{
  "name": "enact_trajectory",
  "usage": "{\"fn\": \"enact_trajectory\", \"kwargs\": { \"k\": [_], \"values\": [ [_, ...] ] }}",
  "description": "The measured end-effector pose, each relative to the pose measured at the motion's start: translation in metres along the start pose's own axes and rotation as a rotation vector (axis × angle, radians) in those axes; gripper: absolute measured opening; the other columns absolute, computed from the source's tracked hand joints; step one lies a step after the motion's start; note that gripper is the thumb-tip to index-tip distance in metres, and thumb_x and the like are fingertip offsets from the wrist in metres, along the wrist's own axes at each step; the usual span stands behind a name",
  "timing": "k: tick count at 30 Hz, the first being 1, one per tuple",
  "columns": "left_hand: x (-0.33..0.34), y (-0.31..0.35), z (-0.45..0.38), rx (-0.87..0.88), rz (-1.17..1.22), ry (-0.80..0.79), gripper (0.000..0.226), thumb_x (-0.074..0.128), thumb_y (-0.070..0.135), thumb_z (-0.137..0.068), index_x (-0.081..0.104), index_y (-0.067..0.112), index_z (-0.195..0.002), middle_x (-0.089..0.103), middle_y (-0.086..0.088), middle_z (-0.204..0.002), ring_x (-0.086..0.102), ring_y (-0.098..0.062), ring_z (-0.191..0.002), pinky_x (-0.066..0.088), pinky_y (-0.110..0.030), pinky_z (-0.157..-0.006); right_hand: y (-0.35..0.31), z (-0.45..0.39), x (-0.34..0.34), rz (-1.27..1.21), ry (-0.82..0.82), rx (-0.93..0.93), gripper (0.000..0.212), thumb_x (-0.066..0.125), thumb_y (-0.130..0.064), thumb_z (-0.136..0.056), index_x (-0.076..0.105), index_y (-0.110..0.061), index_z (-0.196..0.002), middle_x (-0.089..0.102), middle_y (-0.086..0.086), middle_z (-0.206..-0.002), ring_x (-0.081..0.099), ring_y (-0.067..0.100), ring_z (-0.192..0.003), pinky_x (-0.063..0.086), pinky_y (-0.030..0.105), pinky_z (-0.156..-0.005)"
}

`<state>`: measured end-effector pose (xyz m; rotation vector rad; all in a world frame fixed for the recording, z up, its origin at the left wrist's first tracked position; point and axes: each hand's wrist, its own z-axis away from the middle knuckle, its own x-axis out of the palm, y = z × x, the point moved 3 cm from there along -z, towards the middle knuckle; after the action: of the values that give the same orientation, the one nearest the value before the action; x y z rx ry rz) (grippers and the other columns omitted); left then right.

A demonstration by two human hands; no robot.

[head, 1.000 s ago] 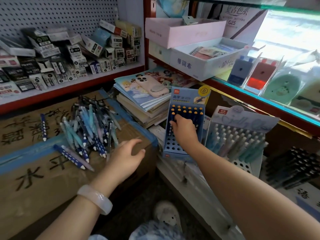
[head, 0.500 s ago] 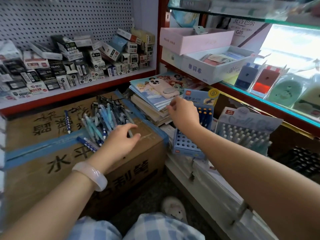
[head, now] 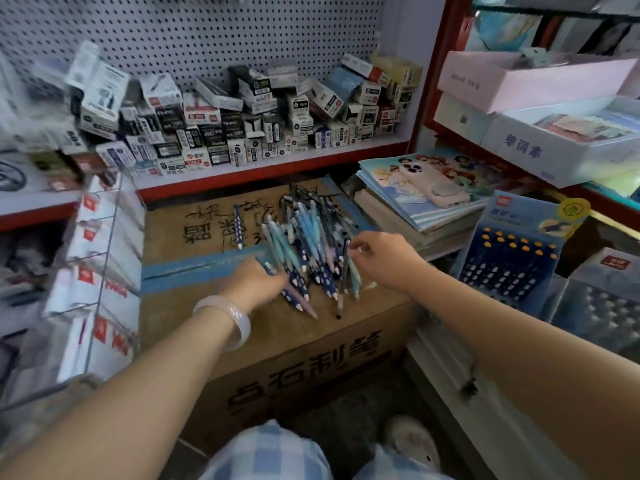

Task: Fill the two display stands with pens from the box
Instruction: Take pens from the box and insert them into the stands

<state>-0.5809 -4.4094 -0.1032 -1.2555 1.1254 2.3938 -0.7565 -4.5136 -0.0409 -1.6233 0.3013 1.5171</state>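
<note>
Hands, two: left (head: 258, 282) and right (head: 384, 259) touching one pen pile (head: 308, 244)

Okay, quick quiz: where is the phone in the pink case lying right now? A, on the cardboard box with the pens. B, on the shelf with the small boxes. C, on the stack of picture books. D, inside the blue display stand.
C: the phone lies flat on top of the stack of picture books, right of the pens on the cardboard box.

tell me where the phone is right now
In the head view, the phone lies upper right on the stack of notebooks, right of the pen pile.
</note>
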Motion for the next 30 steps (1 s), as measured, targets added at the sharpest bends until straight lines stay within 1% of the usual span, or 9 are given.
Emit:
{"fn": "enact_trajectory", "kwargs": {
  "k": [2, 5, 9, 14, 18, 20, 23, 27, 30],
  "values": [
    [0.007, 0.003, -0.011, -0.05, 0.094, 0.01, 0.037, 0.052, 0.047, -0.088, 0.058, 0.013, -0.103, 0.063, -0.007, -0.085, 0.06, -0.021, -0.073, 0.047, -0.033, -0.063, 0.003, -0.005, 0.003, 0.001, -0.008, 0.003, 0.033, 0.042, -0.031, -0.099, 0.055, -0.015, -0.125, 0.064, 0.012, -0.113, 0.064, 0.027, -0.091, 0.055, 0.037, -0.079],
    [0.008, 0.016, -0.024, -0.174, 0.29, 0.03, 0.068, 0.055, 0.049, -0.085, 0.038, 0.006, -0.135, 0.058, -0.012, -0.113, 0.058, -0.026, -0.086, 0.054, -0.039, -0.079, 0.011, -0.012, 0.002, 0.004, 0.001, 0.021, 0.032, 0.042, -0.032, -0.099, 0.055, -0.017, -0.125, 0.065, 0.01, -0.112, 0.064, 0.026, -0.089, 0.056, 0.039, -0.079],
    [-0.001, 0.024, -0.045, -0.217, 0.373, 0.05, 0.061, 0.057, 0.044, -0.087, 0.041, 0.007, -0.132, 0.049, -0.001, -0.086, 0.044, -0.016, -0.061, 0.052, -0.034, -0.068, 0.02, -0.02, -0.003, 0.006, 0.035, 0.023, 0.032, 0.042, -0.031, -0.099, 0.056, -0.015, -0.123, 0.062, 0.006, -0.118, 0.061, 0.024, -0.099, 0.053, 0.036, -0.084],
    [0.0, 0.022, -0.062, -0.23, 0.181, -0.009, 0.07, 0.066, 0.038, -0.082, 0.036, 0.005, -0.137, 0.053, -0.004, -0.104, 0.054, -0.019, -0.072, 0.048, -0.031, -0.065, 0.023, -0.031, 0.003, -0.035, 0.049, 0.042, 0.031, 0.042, -0.031, -0.099, 0.057, -0.014, -0.122, 0.064, 0.008, -0.115, 0.06, 0.025, -0.099, 0.052, 0.035, -0.082],
    [0.005, 0.023, -0.074, -0.235, -0.193, 0.054, 0.1, 0.068, 0.038, -0.081, 0.001, 0.003, -0.147, 0.043, -0.019, -0.139, 0.054, -0.031, -0.116, 0.052, -0.037, -0.085, 0.018, -0.034, 0.011, -0.068, 0.025, 0.039, 0.03, 0.043, -0.032, -0.099, 0.056, -0.016, -0.121, 0.066, 0.009, -0.107, 0.064, 0.028, -0.093, 0.055, 0.041, -0.081],
    [0.006, 0.025, -0.075, -0.239, -0.205, 0.047, 0.093, 0.069, 0.036, -0.081, 0.013, 0.0, -0.146, 0.052, -0.017, -0.128, 0.061, -0.028, -0.098, 0.054, -0.035, -0.066, 0.017, -0.034, 0.014, -0.065, 0.022, 0.033, 0.03, 0.043, -0.033, -0.099, 0.056, -0.017, -0.12, 0.067, 0.009, -0.104, 0.064, 0.029, -0.093, 0.055, 0.044, -0.081],
    [0.004, 0.028, -0.073, -0.259, -0.127, 0.039, 0.068, 0.067, 0.026, -0.084, 0.033, -0.005, -0.134, 0.056, -0.01, -0.088, 0.053, -0.018, -0.062, 0.04, -0.028, -0.037, 0.02, -0.032, 0.013, -0.072, 0.022, 0.034, 0.029, 0.042, -0.032, -0.099, 0.056, -0.017, -0.12, 0.065, 0.008, -0.107, 0.064, 0.028, -0.093, 0.055, 0.042, -0.081],
    [0.006, 0.023, -0.074, -0.272, -0.181, 0.096, 0.043, 0.058, 0.007, -0.087, 0.041, -0.005, -0.126, 0.06, -0.014, -0.105, 0.062, -0.025, -0.087, 0.049, -0.03, -0.066, 0.028, -0.026, 0.009, -0.075, 0.035, 0.045, 0.031, 0.041, -0.03, -0.1, 0.056, -0.015, -0.122, 0.062, 0.007, -0.117, 0.06, 0.025, -0.096, 0.053, 0.035, -0.078],
    [0.005, 0.018, -0.073, -0.243, -0.165, 0.118, 0.04, 0.057, 0.004, -0.087, 0.042, -0.006, -0.123, 0.057, -0.012, -0.084, 0.055, -0.023, -0.067, 0.041, -0.03, -0.054, 0.036, -0.022, 0.005, -0.075, 0.034, 0.051, 0.032, 0.041, -0.031, -0.1, 0.055, -0.015, -0.123, 0.06, 0.006, -0.121, 0.057, 0.022, -0.095, 0.048, 0.031, -0.073]
  ]
}}
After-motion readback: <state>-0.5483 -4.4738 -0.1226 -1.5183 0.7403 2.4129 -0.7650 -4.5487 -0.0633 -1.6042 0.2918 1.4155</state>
